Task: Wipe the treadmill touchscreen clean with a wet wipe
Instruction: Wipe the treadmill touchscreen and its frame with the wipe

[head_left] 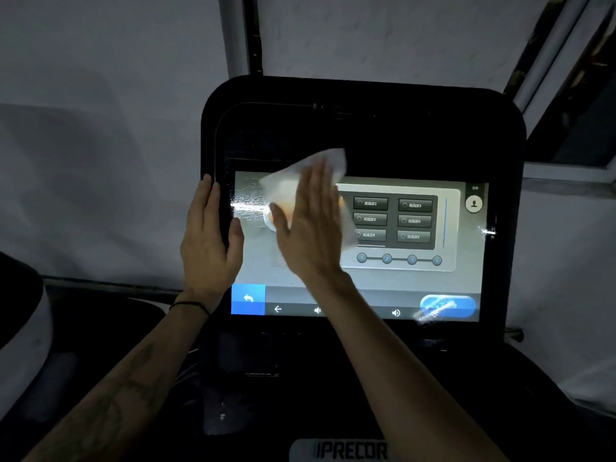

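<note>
The lit treadmill touchscreen [393, 285] fills the middle of the head view, set in a black console frame [363, 105]. My right hand [308, 225] lies flat on the upper left part of the screen, pressing a white wet wipe [320, 168] against the glass. The wipe sticks out above and to the right of my fingers. My left hand [208, 235] grips the left edge of the console frame, thumb on the screen's border. Wet streaks glint on the glass to the left of the wipe.
A grey wall stands behind the console. A window frame [566, 168] runs along the upper right. A brand plate [350, 450] sits on the dark base below the screen. A rounded dark and white object [23, 315] is at the left edge.
</note>
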A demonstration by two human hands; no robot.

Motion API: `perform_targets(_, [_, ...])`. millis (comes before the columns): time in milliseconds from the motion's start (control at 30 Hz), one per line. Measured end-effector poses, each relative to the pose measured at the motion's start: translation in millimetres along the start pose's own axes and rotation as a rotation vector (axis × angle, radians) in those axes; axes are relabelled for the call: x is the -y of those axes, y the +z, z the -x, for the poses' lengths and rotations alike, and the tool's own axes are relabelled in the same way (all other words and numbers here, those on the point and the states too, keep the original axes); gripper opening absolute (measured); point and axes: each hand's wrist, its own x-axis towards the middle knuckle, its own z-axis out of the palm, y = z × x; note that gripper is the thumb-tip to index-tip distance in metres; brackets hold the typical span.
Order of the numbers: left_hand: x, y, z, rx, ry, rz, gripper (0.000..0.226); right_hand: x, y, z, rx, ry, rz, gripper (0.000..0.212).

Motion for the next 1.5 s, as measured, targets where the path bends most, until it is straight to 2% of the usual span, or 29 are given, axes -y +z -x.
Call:
perform_targets(100, [-0.5,0.6,0.7,0.003,0.006,-0.007,0.056,-10.2,-4.8,28.7,-0.016,0.084,0.015,0.083])
perform_targets(200, [1.5,1.0,0.6,0.004,-0.001,-0.016,0.057,5.4,4.6,50.3,0.085,-0.062,0.017,0.083])
perform_targets(267, [1.5,0.9,1.2,0.011,-0.002,-0.017,0.057,9.9,6.0,30.1,0.081,-0.089,0.025,0.082])
perform_targets(367, [2.0,0.7,0.2,0.004,0.005,-0.016,0.057,-4.4,0.6,10.4,0.011,0.001,0.021,0.081])
perform_targets(433, [2.8,2.0,0.6,0.002,0.006,-0.013,0.056,-10.5,-2.4,28.2,-0.006,0.050,0.041,0.080])
perform_targets(533, [4.3,2.5,-0.2,-0.003,0.015,-0.012,0.056,2.7,3.5,50.5,0.079,-0.081,0.051,0.081])
perform_targets(600, [4.0,2.3,0.4,-0.002,0.008,-0.013,0.056,6.3,6.0,35.9,0.084,-0.161,0.093,0.079])
perform_targets(767, [2.5,0.8,0.4,0.001,0.000,-0.006,0.056,-15.3,-4.6,31.1,-0.015,0.036,0.080,0.079])
perform_targets(867, [3.8,1.4,-0.5,0.000,0.008,-0.008,0.057,-1.6,0.8,56.8,0.090,-0.052,0.082,0.083])
perform_targets(967, [4.0,1.7,-0.9,0.002,0.003,-0.010,0.057,9.6,4.9,28.5,0.087,-0.109,0.088,0.083])
perform_targets(1033, [2.5,0.8,-0.6,0.001,-0.003,0.002,0.057,1.4,1.3,12.4,0.039,-0.052,0.081,0.083])
perform_targets(1133, [1.1,1.0,-0.4,-0.001,-0.006,0.013,0.056,-10.7,-3.8,38.9,0.012,0.043,0.087,0.083])
perform_targets(1233, [2.3,-0.1,-1.3,0.003,-0.003,0.009,0.057,6.7,6.6,70.1,0.133,-0.084,0.086,0.084])
perform_targets(1300, [2.0,-0.9,-0.8,0.012,-0.007,0.014,0.057,16.8,11.1,55.6,0.126,-0.129,0.088,0.082])
perform_targets(1400, [2.0,-2.1,-0.3,0.009,-0.010,0.024,0.056,5.7,4.1,23.6,0.062,-0.038,0.092,0.081])
perform_targets(1500, [1.3,-1.3,0.0,0.011,-0.007,0.027,0.056,-10.6,-2.3,43.8,0.010,0.062,0.088,0.081])
